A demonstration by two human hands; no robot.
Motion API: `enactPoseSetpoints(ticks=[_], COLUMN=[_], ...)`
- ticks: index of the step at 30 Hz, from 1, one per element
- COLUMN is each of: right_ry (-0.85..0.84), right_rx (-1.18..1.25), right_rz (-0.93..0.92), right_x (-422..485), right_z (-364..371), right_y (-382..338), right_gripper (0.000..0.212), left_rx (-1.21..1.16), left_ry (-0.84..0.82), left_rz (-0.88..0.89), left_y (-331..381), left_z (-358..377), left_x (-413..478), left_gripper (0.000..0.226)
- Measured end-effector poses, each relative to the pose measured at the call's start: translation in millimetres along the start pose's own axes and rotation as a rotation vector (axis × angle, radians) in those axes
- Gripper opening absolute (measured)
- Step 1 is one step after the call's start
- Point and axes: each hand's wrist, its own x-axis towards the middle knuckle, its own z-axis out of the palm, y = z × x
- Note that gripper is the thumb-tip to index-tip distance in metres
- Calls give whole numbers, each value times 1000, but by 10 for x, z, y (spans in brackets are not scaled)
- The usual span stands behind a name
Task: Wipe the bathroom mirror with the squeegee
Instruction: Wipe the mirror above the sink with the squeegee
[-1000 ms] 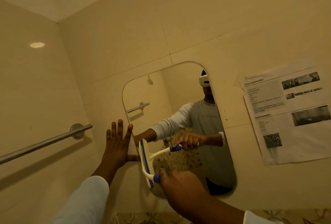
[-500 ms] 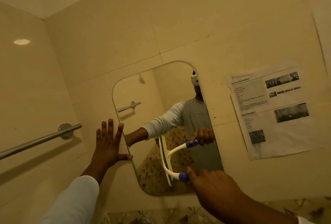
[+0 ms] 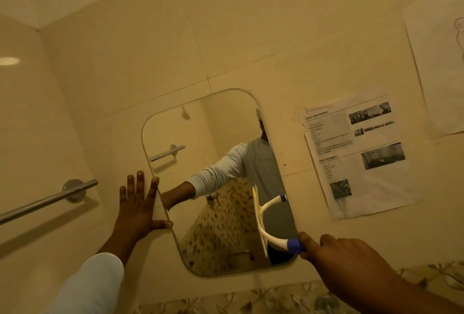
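A rounded frameless mirror (image 3: 200, 137) hangs on the cream tiled wall. My right hand (image 3: 341, 261) grips the blue handle of a white squeegee (image 3: 270, 235), whose blade stands upright against the glass near the mirror's right edge. My left hand (image 3: 136, 208) lies flat with fingers spread on the wall at the mirror's left edge, the thumb touching the rim. The glass reflects my arm, my torso and the squeegee.
A metal towel bar (image 3: 47, 200) runs along the left wall. A printed paper sheet (image 3: 356, 155) is stuck to the wall right of the mirror, and another sheet (image 3: 439, 62) hangs further right. Patterned tiles (image 3: 251, 301) run below.
My right hand has drawn the squeegee across the glass from the mirror's left part to near its right edge. My left hand has stayed flat by the left rim.
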Motion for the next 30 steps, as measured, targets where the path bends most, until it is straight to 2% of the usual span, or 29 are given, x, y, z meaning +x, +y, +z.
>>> enactPoseSetpoints(ticks=[5, 18, 24, 28, 30], right_ry=[-21, -143, -205, -140, -185], right_rx=[-25, -110, -62, 59, 144], right_rz=[44, 109, 142, 80, 64], right_x=[-174, -362, -544, -608, -502], right_z=[-71, -58, -131, -131, -83], right_y=[190, 308, 312, 99, -88], right_gripper=[59, 62, 64, 65, 71], left_rx=[-19, 0, -11, -15, -15], left_ry=[2, -7, -7, -24, -24], left_rz=[14, 15, 21, 12, 11], left_y=[-16, -27, -28, -27, -11], left_z=[11, 10, 6, 4, -1], left_x=[8, 6, 8, 2, -10], left_gripper=[150, 148, 148, 148, 148])
